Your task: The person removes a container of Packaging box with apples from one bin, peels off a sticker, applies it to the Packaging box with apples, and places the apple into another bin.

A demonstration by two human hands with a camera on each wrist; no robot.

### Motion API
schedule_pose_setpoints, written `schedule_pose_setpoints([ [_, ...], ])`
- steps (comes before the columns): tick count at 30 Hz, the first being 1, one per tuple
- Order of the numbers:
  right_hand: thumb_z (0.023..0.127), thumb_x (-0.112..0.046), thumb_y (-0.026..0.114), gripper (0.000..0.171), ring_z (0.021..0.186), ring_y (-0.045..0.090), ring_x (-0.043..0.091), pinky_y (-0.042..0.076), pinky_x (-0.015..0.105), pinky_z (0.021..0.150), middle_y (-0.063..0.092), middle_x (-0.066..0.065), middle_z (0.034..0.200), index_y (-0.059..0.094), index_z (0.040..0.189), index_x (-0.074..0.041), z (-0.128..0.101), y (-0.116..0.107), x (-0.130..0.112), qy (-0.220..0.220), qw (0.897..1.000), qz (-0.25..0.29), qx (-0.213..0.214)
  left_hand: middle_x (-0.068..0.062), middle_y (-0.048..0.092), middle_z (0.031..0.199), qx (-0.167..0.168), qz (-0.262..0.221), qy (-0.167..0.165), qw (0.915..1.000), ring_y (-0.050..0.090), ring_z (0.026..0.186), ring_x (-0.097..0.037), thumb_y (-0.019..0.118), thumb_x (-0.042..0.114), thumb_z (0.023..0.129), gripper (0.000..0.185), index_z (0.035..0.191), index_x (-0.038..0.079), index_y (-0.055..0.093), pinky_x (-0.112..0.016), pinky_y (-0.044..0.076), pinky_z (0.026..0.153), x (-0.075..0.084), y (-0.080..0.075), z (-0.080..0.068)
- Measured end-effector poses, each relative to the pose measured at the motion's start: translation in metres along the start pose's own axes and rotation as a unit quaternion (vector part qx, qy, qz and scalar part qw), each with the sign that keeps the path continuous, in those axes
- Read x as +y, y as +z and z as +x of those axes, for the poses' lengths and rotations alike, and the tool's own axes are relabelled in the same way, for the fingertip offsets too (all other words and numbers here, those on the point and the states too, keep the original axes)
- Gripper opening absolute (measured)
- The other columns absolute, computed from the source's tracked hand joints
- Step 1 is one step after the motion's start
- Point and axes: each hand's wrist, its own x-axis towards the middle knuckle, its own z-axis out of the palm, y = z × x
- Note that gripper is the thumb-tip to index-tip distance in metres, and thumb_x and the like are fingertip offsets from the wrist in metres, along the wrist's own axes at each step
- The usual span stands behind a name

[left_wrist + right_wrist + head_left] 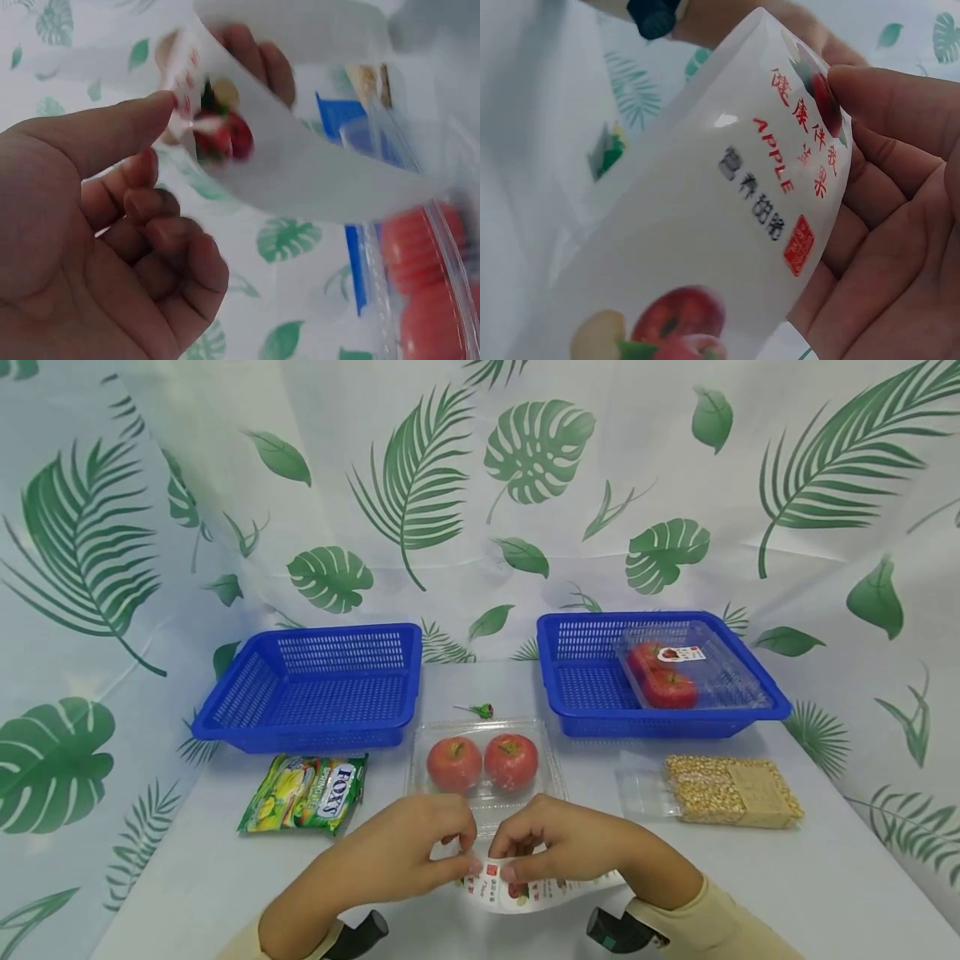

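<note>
Both hands are at the near edge of the table, on a white strip of apple labels [525, 900] printed with apples and red lettering. My right hand [573, 837] pinches the strip between thumb and fingers. At the strip's left end, the thumb of my left hand [416, 839] meets the edge, its other fingers curled close by; their exact contact is partly hidden. Most of the strip hangs curved and loose, its face plain in the right wrist view. Just beyond the hands sits a clear plastic box [551, 752] with two red apples [454, 765] in it.
An unfilled blue basket [337, 735] stands back left; another blue basket [660, 724] at back right holds a labelled box of apples [681, 681]. A green candy bag [303, 793] lies left, a bag of corn kernels [731, 792] right. A small artificial flower [483, 711] lies between the baskets.
</note>
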Motion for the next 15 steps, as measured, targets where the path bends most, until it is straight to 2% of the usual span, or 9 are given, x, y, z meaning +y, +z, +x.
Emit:
schedule_pose_setpoints([
  [2, 0.095, -0.005, 0.061, 0.012, 0.075, 0.062, -0.001, 0.057, 0.027, 0.065, 0.071, 0.001, 0.083, 0.069, 0.105, -0.006, 0.001, 0.0, 0.0, -0.007, 1.0, -0.006, -0.002, 0.019, 0.05, 0.08, 0.002, 0.009, 0.025, 0.9996, 0.047, 0.072, 0.004, 0.069, 0.035, 0.092, 0.013, 0.087, 0.025, 0.062, -0.01, 0.039, 0.065, 0.006, 0.003, 0.0],
  [4, 0.096, -0.006, 0.061, 0.011, 0.073, 0.061, -0.002, 0.057, 0.026, 0.064, 0.07, -0.001, 0.082, 0.069, 0.104, -0.007, 0.001, 0.001, 0.0, -0.007, 1.0, -0.007, -0.003, 0.02, 0.052, 0.079, -0.002, 0.008, 0.035, 0.9993, 0.047, 0.072, 0.007, 0.067, 0.037, 0.092, 0.015, 0.086, 0.024, 0.064, -0.006, 0.038, 0.065, 0.01, 0.006, 0.0],
  [10, 0.096, -0.009, 0.061, 0.01, 0.073, 0.061, -0.002, 0.057, 0.026, 0.063, 0.069, -0.005, 0.081, 0.07, 0.101, -0.01, 0.004, 0.006, -0.002, -0.001, 1.0, 0.005, -0.003, 0.024, 0.048, 0.068, 0.008, 0.037, 0.031, 0.9988, 0.039, 0.062, 0.013, 0.062, 0.054, 0.091, 0.034, 0.071, 0.026, 0.059, -0.004, 0.034, 0.057, 0.015, 0.013, 0.002],
  [15, 0.097, -0.011, 0.061, 0.01, 0.074, 0.061, -0.004, 0.057, 0.025, 0.065, 0.069, -0.007, 0.083, 0.069, 0.103, -0.011, 0.005, 0.008, -0.001, -0.01, 1.0, -0.012, -0.004, 0.025, 0.046, 0.062, 0.024, 0.052, 0.036, 0.9977, 0.036, 0.057, 0.015, 0.063, 0.051, 0.091, 0.037, 0.063, 0.028, 0.054, -0.005, 0.031, 0.052, 0.012, 0.016, 0.004],
])
